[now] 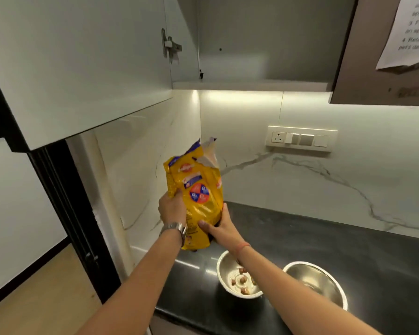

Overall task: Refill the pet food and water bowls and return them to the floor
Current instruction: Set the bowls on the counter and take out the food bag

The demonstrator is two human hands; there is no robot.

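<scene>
Both my hands grip a yellow pet food bag (198, 197) upright, left hand (172, 209) and right hand (221, 228), above a kibble bowl (237, 276) on the counter (324, 238).

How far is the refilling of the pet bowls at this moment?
Done: both steel bowls stand on the dark counter, and the left bowl holds a few kibbles. In hand: left hand and right hand hold the open yellow food bag upright. Left: the right bowl looks unfilled, and neither bowl is on the floor.
</scene>
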